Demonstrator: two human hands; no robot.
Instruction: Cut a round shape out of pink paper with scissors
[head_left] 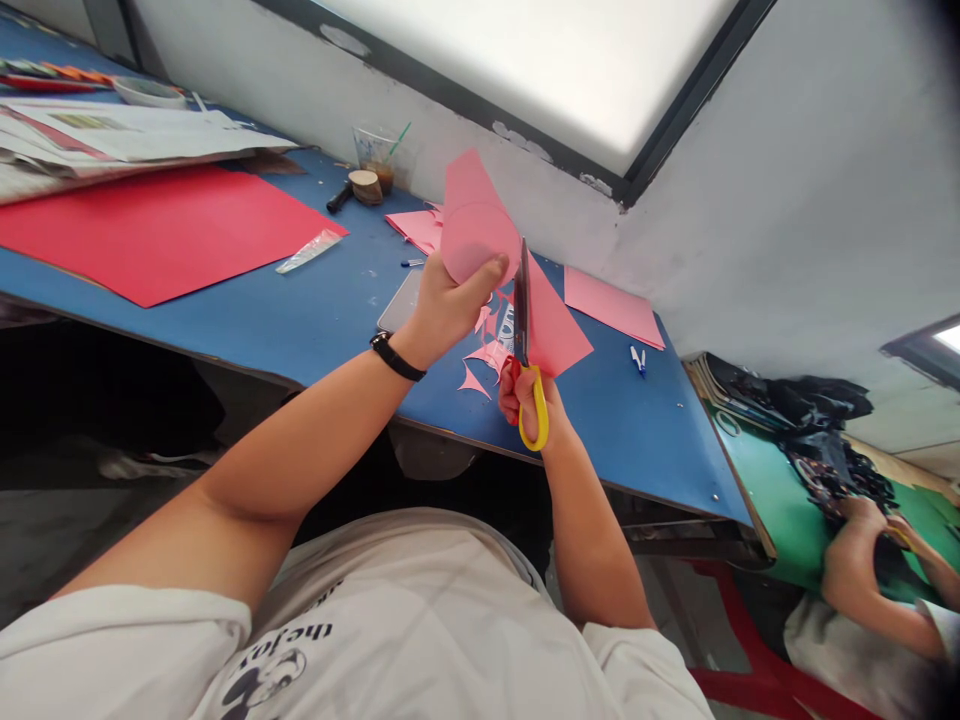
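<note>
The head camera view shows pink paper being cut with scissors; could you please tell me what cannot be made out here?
- Head view: the cut line on the pink paper is hidden by the scissors.
- The right hand fingers are partly hidden by the yellow handle.
- The dark flat object under the left hand is mostly covered.
- The cup contents are too small to tell.

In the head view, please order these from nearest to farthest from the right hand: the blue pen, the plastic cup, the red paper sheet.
From the right hand:
1. Blue pen, on the table just right of it.
2. Plastic cup, by the wall, up and left.
3. Red paper sheet, far left.
</note>
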